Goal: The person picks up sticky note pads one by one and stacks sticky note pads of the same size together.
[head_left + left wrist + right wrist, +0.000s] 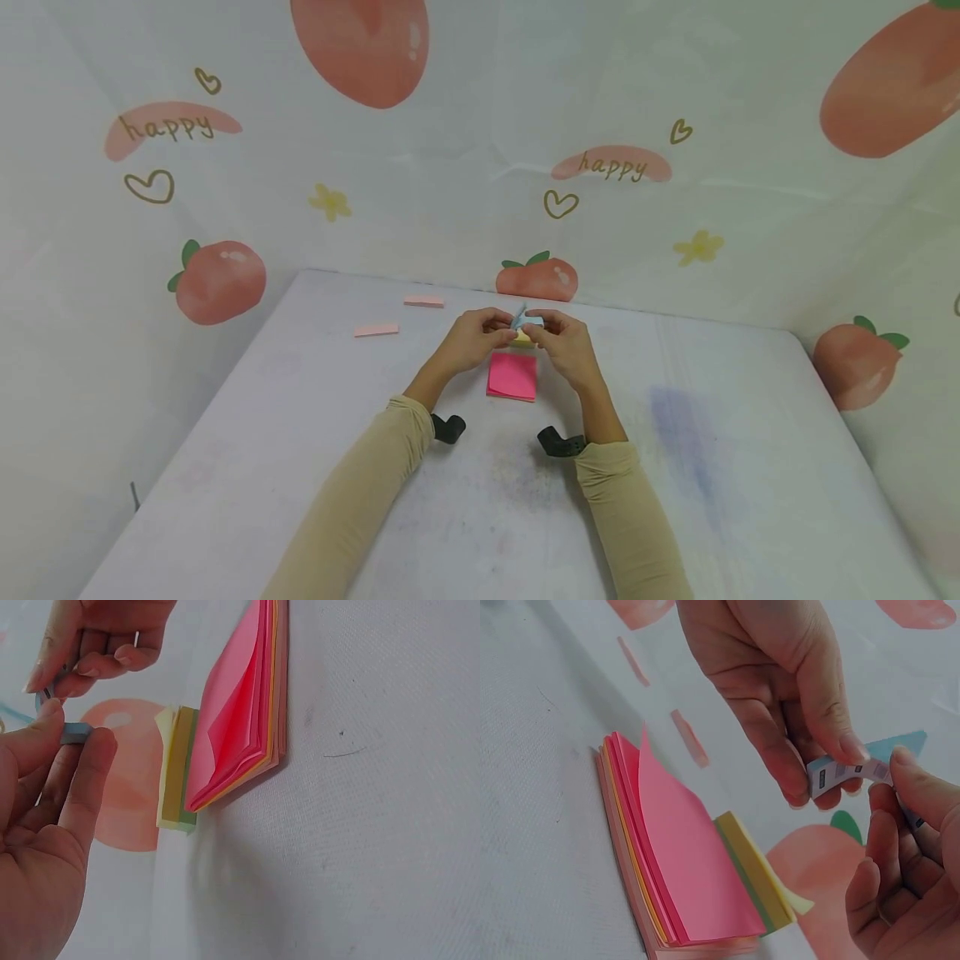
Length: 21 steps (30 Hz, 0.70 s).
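Above the table's far part, both hands hold a small light-blue sticky-note pad (534,321). My left hand (472,340) pinches one end between thumb and fingers, and my right hand (564,346) pinches the other. The pad looks bent between them; in the right wrist view its white printed face (844,771) shows. Just below the hands lies a narrow yellow-and-green sticky-note pad (177,772), its top yellow sheet lifting. Nearer the body sits a square stack of sticky notes (512,377), bright pink on top with orange and paler pink layers beneath. One pink sheet curls up.
Two narrow pale-pink sticky-note pads, one farther back (423,302) and one closer (377,330), lie on the left of the white table (300,467). Black wrist mounts (561,442) stick out inward from both forearms. A printed white backdrop (465,183) rises behind the table.
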### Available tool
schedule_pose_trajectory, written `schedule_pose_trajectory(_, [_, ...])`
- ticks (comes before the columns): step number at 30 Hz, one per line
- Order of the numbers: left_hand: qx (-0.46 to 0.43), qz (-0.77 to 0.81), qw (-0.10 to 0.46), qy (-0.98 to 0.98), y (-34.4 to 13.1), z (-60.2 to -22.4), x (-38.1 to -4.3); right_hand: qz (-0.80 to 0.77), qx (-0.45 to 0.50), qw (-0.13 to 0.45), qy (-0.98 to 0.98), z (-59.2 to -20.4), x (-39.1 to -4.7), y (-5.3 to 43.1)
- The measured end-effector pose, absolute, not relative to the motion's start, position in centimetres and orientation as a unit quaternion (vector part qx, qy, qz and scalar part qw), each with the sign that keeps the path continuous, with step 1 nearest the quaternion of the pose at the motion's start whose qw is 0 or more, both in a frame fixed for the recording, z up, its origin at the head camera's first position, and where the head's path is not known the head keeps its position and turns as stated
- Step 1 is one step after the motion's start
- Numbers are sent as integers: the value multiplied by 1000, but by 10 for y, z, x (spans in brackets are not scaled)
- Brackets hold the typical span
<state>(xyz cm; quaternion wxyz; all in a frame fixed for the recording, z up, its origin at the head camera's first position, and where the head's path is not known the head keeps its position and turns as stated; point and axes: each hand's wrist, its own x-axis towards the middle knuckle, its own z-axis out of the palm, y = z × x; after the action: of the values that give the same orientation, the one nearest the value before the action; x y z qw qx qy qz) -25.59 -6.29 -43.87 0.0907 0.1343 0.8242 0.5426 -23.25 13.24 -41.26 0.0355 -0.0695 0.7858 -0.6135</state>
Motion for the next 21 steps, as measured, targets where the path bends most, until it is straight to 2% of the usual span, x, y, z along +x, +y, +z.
schedule_pose_trajectory(7, [125,539,89,828,-62,-438,-257,-619,-62,36,782,-421,-238,135])
schedule_pose_trajectory(13, [127,504,63,852,-64,-437,-256,-617,-64,25,784,-443,-251,138])
schedule_pose_trajectory(21, [124,464,34,876,-65,-435,-256,-593,-103,-3,799,-444,-253,140])
